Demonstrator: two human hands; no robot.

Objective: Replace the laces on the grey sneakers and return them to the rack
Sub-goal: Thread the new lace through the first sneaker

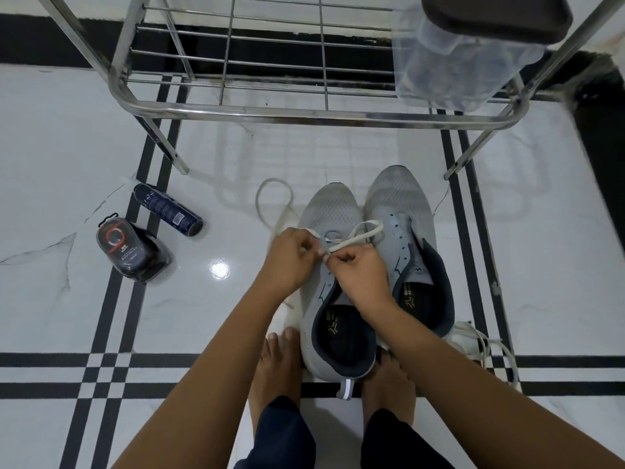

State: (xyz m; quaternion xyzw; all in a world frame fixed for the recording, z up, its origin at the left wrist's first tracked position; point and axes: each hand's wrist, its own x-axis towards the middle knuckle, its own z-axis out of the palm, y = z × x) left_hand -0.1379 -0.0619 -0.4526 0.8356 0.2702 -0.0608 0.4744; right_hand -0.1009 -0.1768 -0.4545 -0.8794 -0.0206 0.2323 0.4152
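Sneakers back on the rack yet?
No, both grey sneakers stand on the floor in front of the rack.

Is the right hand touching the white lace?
Touching. The head view shows the right hand pinching the white lace over the nearer grey sneaker.

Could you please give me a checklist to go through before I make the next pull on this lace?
1. Grip: left hand and right hand both pinch the white lace: ok.
2. Lace through the next eyelet: cannot tell, fingers hide it.
3. Sneaker being laced sits sole down: ok.
4. Other sneaker laced: not ok, eyelets bare.
5. Loose lace lies beside its heel: ok.
6. Rack has open bars beside the clear container: ok.
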